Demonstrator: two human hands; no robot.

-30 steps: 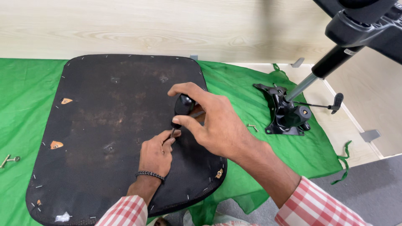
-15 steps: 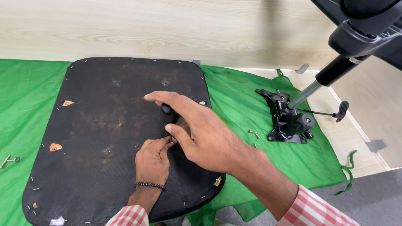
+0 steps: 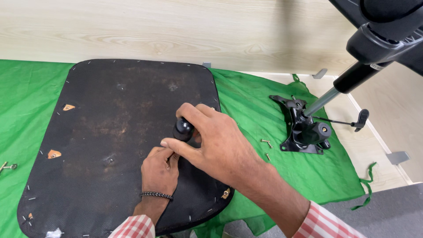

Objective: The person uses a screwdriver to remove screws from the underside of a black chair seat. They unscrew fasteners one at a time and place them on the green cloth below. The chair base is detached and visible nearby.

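Head view: a black seat pan, turned underside up, is seen lying on a green cloth spread over a pale wooden table. A black round knob is held near the middle-right of the seat's underside, just in front of the person. The knob is grasped from above by the right hand, with the fingers curled around it and the thumb stretched toward the left. The left hand is set just below the knob, loosely clenched, with its fingertips pressed against the seat fabric beside the right thumb; whether anything small is pinched in it cannot be told. A dark braided bracelet is worn on the left wrist, and red-and-white checked sleeves are seen at both forearms. To the right, well apart from the hands, a black chair mechanism with a lever is rested on the cloth, and a gas-lift column is seen rising from it at a tilt. Two small screws are laid on the cloth between the seat and the mechanism. Another screw is seen at the far left edge.
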